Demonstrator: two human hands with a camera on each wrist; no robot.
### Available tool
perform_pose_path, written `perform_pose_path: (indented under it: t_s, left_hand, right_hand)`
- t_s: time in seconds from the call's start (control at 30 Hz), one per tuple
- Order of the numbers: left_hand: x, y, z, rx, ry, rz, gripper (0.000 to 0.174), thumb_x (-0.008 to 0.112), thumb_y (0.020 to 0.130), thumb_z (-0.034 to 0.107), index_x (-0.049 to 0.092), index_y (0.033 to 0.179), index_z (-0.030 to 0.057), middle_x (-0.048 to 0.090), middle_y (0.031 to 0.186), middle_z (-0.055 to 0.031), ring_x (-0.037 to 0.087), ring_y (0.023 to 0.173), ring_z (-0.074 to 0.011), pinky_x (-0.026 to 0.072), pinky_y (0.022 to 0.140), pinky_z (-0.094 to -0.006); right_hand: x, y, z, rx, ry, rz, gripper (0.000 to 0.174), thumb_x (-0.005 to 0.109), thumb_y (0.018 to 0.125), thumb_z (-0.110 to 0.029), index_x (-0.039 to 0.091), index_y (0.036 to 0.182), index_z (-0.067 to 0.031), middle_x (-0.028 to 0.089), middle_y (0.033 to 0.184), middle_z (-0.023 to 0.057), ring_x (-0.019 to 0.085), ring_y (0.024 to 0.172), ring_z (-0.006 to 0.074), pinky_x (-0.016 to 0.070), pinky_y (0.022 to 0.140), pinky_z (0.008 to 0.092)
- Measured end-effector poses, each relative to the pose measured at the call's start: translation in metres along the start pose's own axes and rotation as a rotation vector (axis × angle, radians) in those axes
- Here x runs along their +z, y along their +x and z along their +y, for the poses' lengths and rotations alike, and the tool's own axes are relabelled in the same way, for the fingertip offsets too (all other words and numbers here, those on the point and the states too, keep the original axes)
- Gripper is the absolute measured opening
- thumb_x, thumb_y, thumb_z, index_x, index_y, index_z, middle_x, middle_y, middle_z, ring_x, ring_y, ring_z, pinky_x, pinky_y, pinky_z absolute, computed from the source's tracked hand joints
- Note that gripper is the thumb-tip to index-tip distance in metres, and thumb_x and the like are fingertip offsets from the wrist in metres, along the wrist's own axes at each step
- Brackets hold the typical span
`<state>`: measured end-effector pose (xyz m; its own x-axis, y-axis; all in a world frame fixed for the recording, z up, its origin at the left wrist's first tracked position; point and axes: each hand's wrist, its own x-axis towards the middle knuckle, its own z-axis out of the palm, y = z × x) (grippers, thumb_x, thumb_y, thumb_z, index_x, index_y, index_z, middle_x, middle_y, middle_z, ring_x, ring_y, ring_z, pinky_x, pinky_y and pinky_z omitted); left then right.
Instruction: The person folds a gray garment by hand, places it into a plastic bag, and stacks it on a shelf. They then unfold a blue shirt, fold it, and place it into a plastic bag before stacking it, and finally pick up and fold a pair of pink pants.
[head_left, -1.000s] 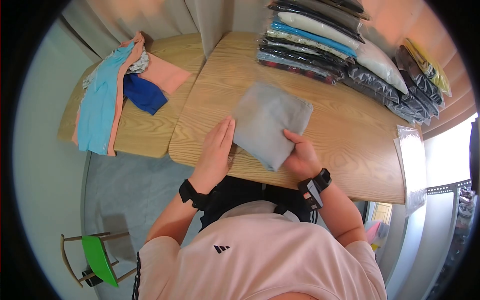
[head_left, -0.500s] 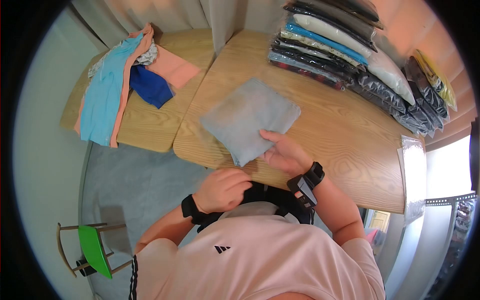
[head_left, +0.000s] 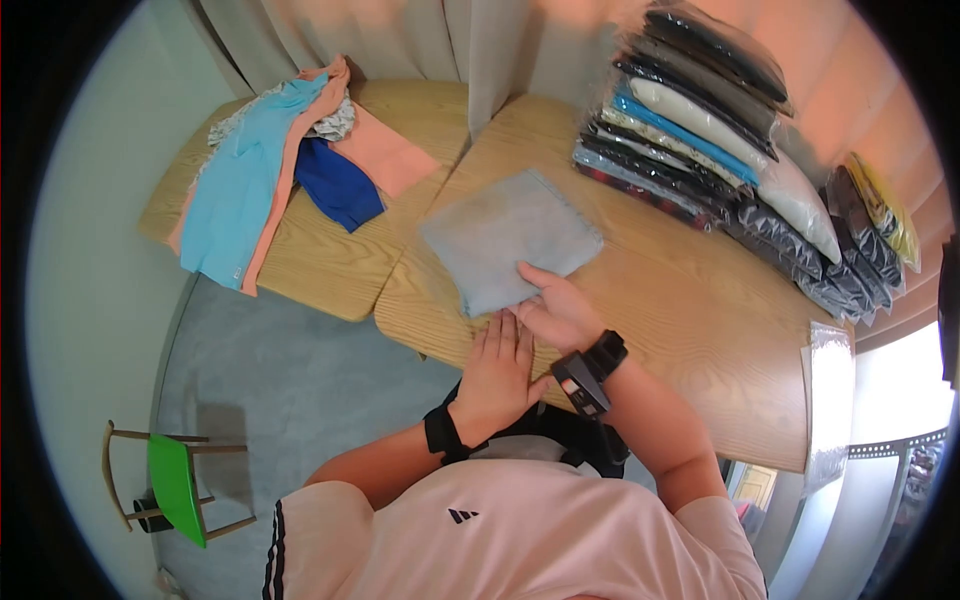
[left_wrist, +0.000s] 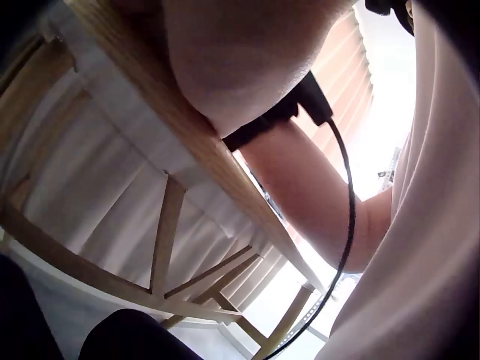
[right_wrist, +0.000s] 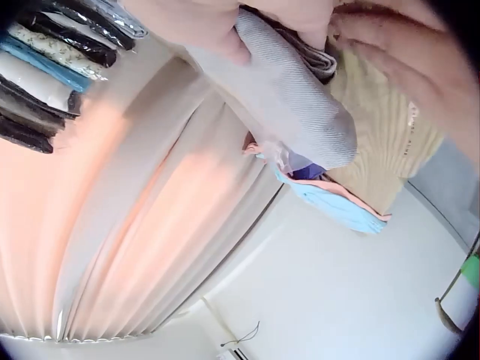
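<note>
A folded grey garment (head_left: 505,235) in a clear bag lies near the table's front left edge in the head view. The right hand (head_left: 560,312) grips its near edge, thumb on top; in the right wrist view the fingers pinch the folded cloth (right_wrist: 300,105). Just left of it, the left hand (head_left: 497,378) rests at the table edge, fingers extended and close together, their tips by the bag's near edge. The left wrist view shows part of that hand (left_wrist: 240,60) above the table's wooden edge; its fingertips are out of that view.
Bagged clothes (head_left: 690,130) stand stacked at the back right, beside more bagged items (head_left: 875,215). Blue, peach and navy garments (head_left: 240,180) lie on the left table. A clear plastic bag (head_left: 828,400) hangs at the right edge. A green chair (head_left: 177,488) stands on the floor.
The left hand has left the garment's left side, drawn back, then come forward beside the right hand. The right hand has shifted the garment left and keeps hold of it. The head view has turned slightly.
</note>
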<state>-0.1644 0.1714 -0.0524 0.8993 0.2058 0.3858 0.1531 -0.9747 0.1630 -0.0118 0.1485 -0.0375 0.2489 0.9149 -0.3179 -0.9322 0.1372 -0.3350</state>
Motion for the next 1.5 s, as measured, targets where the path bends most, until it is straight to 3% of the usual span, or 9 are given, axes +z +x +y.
perform_pose_path:
  t_s: [0.67,0.77,0.97,1.03,1.1,1.2,1.27,1.37,1.5]
  left_hand:
    - [0.004,-0.011,-0.010,0.049,-0.061,-0.034,0.070,0.056,0.083,0.046,0.045,0.124,-0.0090,0.043,0.128,-0.0328,0.044,0.119,-0.0446,0.0337,0.100,-0.0495]
    - [0.006,-0.012,-0.011,0.056,-0.057,-0.015,0.068,0.056,0.084,0.044,0.045,0.126,-0.0079,0.043,0.128,-0.0325,0.044,0.118,-0.0442,0.0346,0.100,-0.0493]
    - [-0.012,-0.013,-0.024,0.067,-0.071,-0.094,0.056,0.057,0.086,0.038,0.050,0.122,-0.0037,0.050,0.125,-0.0261,0.050,0.115,-0.0370,0.0382,0.098,-0.0448]
    - [-0.026,-0.024,-0.034,0.074,-0.122,-0.140,0.055,0.057,0.085,0.037,0.050,0.122,-0.0030,0.051,0.124,-0.0241,0.050,0.115,-0.0350,0.0386,0.097,-0.0433]
    - [-0.046,-0.032,-0.045,0.116,-0.131,-0.091,0.045,0.060,0.084,0.035,0.058,0.113,0.0008,0.059,0.114,-0.0188,0.056,0.108,-0.0307,0.0443,0.091,-0.0398]
    - [-0.079,-0.047,-0.070,0.252,-0.490,-0.213,0.029,0.063,0.082,0.028,0.062,0.094,0.0010,0.064,0.089,-0.0137,0.061,0.085,-0.0300,0.0492,0.077,-0.0390]
    - [-0.102,-0.050,-0.090,0.325,-0.396,0.107,0.022,0.065,0.082,0.025,0.062,0.081,0.0036,0.061,0.073,-0.0096,0.060,0.071,-0.0285,0.0495,0.069,-0.0357]
    - [-0.102,-0.030,-0.122,-0.357,-0.586,0.369,0.027,0.065,0.083,0.029,0.059,0.088,0.0030,0.060,0.081,-0.0081,0.059,0.072,-0.0217,0.0483,0.068,-0.0315]
    - [-0.070,0.024,-0.179,-0.848,-0.956,0.377,0.035,0.063,0.086,0.036,0.057,0.094,0.0030,0.059,0.090,-0.0061,0.058,0.072,-0.0156,0.0483,0.068,-0.0292]
  right_hand:
    - [0.042,0.166,-0.020,-0.316,-0.027,0.076,0.036,0.043,0.093,-0.004,0.037,0.129,0.0005,0.045,0.129,0.0158,0.044,0.120,0.0294,0.0385,0.103,0.0393]
    - [0.029,0.173,-0.039,-0.033,-0.159,0.146,0.037,0.047,0.094,-0.009,0.038,0.128,0.0014,0.046,0.128,0.0145,0.042,0.121,0.0279,0.0382,0.103,0.0387]
    - [-0.016,0.077,-0.030,0.038,-0.640,-0.252,0.038,0.055,0.092,-0.017,0.047,0.123,0.0035,0.052,0.124,0.0156,0.052,0.114,0.0250,0.0402,0.100,0.0339]
    - [0.041,0.001,-0.026,0.093,-1.437,-0.278,0.031,0.056,0.092,-0.020,0.057,0.114,0.0017,0.060,0.112,0.0130,0.057,0.106,0.0216,0.0437,0.093,0.0311]
    - [0.063,-0.040,-0.044,0.341,-1.420,-0.492,0.025,0.055,0.092,-0.019,0.061,0.108,-0.0006,0.063,0.106,0.0101,0.057,0.104,0.0163,0.0442,0.090,0.0298]
    - [0.064,-0.067,-0.099,0.396,-1.453,-0.265,0.023,0.055,0.092,-0.019,0.062,0.105,-0.0017,0.065,0.098,0.0081,0.059,0.094,0.0135,0.0462,0.085,0.0277]
    - [0.038,-0.056,-0.119,0.027,-1.357,0.039,0.021,0.056,0.091,-0.021,0.061,0.096,-0.0015,0.064,0.088,0.0061,0.060,0.080,0.0120,0.0484,0.076,0.0251]
    - [-0.008,0.001,-0.132,-0.406,-1.393,0.206,0.028,0.064,0.086,-0.028,0.062,0.087,-0.0003,0.063,0.079,0.0055,0.057,0.068,0.0127,0.0471,0.064,0.0240]
    - [-0.012,0.049,-0.141,-0.066,-1.338,0.388,0.033,0.067,0.084,-0.033,0.061,0.089,-0.0009,0.061,0.082,0.0073,0.055,0.070,0.0144,0.0464,0.061,0.0277]
